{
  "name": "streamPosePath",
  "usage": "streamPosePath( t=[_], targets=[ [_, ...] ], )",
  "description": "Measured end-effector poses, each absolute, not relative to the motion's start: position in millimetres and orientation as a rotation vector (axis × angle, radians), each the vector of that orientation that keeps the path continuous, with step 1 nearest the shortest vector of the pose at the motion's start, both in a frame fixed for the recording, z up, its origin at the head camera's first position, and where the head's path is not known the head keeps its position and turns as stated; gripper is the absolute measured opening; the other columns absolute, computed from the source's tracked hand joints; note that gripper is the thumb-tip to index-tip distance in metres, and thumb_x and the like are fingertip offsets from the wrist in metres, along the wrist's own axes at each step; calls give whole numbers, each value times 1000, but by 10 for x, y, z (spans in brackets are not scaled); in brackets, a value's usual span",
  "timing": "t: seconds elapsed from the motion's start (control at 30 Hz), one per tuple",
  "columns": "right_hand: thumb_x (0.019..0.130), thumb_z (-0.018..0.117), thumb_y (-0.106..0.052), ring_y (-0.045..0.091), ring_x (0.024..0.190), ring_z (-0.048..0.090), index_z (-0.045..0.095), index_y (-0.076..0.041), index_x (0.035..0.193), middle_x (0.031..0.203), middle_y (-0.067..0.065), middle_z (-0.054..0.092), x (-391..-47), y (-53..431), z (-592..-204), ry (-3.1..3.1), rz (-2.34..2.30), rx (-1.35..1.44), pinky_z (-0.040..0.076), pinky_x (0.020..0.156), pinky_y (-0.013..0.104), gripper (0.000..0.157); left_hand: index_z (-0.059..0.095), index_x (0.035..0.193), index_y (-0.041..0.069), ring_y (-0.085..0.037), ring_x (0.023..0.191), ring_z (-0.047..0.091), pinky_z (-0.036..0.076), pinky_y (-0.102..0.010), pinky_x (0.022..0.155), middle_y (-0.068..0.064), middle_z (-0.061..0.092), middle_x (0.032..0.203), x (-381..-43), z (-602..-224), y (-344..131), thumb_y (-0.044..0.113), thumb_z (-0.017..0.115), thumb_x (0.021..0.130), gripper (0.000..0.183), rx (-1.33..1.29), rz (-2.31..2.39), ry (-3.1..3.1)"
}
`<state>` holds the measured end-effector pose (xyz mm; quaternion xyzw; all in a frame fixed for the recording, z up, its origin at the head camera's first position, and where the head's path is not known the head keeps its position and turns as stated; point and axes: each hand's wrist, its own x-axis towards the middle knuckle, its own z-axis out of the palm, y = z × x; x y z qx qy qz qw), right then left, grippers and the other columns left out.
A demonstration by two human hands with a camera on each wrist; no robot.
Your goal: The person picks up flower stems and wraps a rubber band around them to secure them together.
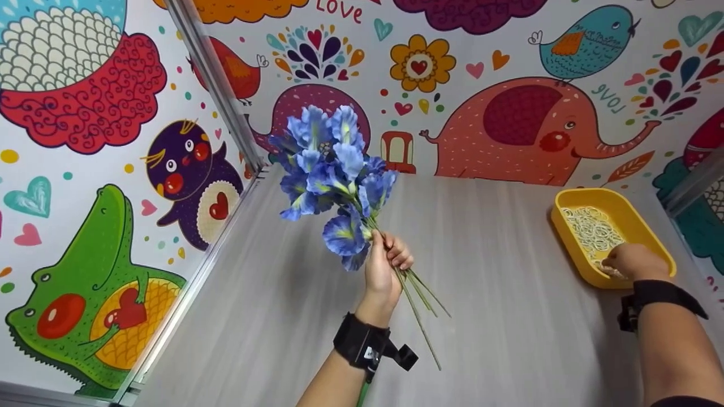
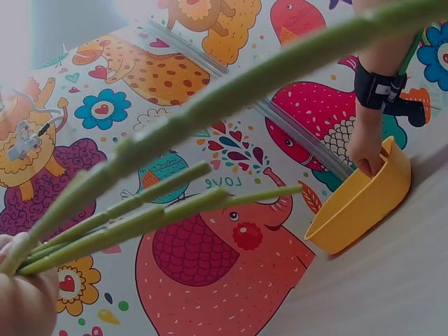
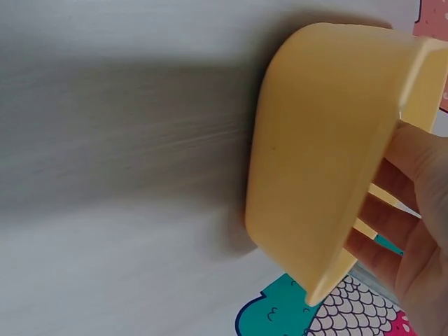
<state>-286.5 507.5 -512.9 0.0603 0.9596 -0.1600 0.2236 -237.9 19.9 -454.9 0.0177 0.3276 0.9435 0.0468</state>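
My left hand (image 1: 387, 265) grips a bunch of blue artificial irises (image 1: 339, 175) by the stems, just below the blooms. The blooms tilt up and to the left, and the green stems (image 1: 418, 299) fan out below the fist towards the lower right. In the left wrist view these stems (image 2: 168, 203) reach out past the thumb. At the right, my right hand (image 1: 639, 261) dips into a yellow plastic box (image 1: 577, 254), down at a heap of pale rubber bands (image 1: 594, 229). From the right wrist view, the box wall hides its fingertips; whether they pinch a band I cannot tell.
A grey wood-grain table (image 1: 481, 237) lies under both hands. Printed cartoon panels (image 1: 509, 113) stand along its back and sides, joined by a metal corner post (image 1: 218, 79) at the left. The yellow box is near the right panel.
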Motion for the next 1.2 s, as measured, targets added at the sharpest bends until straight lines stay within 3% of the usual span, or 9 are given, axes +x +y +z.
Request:
streamPosePath(
  t=[0.1, 0.33, 0.57, 0.67, 0.8, 1.0, 1.2],
  targets=[
    [93, 63, -30, 35, 82, 52, 59, 14, 115, 106, 32, 61, -2885, 5055, -5061, 2690, -424, 152, 47, 71, 45, 49, 32, 75, 15, -5, 49, 27, 20, -21, 53, 6, 25, 61, -2362, -4551, 193, 38, 12, 106, 44, 36, 2887, 993],
    [94, 62, -37, 43, 92, 52, 58, 13, 119, 115, 35, 59, -2919, 4869, -4851, 2787, -467, 95, 43, 84, 63, 56, 32, 74, 15, -5, 49, 27, 20, -21, 53, 6, 25, 61, -2339, -4573, 168, 39, 12, 106, 44, -23, 2903, 956],
    [97, 52, -47, 43, 94, 52, 58, 10, 122, 116, 35, 59, -2884, 4526, -4548, 2904, -492, 1, 43, 85, 63, 62, 32, 74, 15, -4, 48, 28, 21, -21, 52, 6, 26, 60, -2319, -4579, 174, 40, 12, 106, 45, -77, 2947, 908],
    [99, 52, -43, 44, 97, 51, 58, 10, 122, 116, 34, 59, -2783, 4267, -4356, 2950, -521, -8, 42, 88, 63, 58, 32, 74, 16, -4, 48, 28, 22, -20, 52, 6, 27, 60, -2310, -4558, 205, 40, 11, 105, 45, -66, 2967, 884],
    [97, 60, -30, 41, 94, 58, 66, 4, 113, 106, 27, 67, -2565, 3812, -4139, 3060, -517, -117, 45, 87, 60, 38, 32, 74, 15, -5, 49, 28, 23, -20, 52, 7, 27, 60, -2305, -4531, 252, 39, 10, 106, 45, -38, 2987, 848],
    [89, 68, -10, 28, 83, 67, 74, -3, 99, 92, 12, 73, -2243, 3142, -4019, 3222, -516, -501, 55, 76, 46, 13, 33, 75, 15, -4, 48, 28, 23, -20, 51, 7, 28, 60, -2309, -4505, 308, 38, 11, 106, 44, -34, 3000, 816],
    [79, 73, 4, 20, 72, 67, 74, -5, 94, 83, 5, 72, -2046, 2744, -4112, 3313, -351, -966, 56, 64, 34, 18, 32, 75, 15, -4, 48, 28, 24, -20, 51, 7, 28, 60, -2293, -4509, 352, 38, 12, 106, 44, -55, 2997, 794]
  ],
)
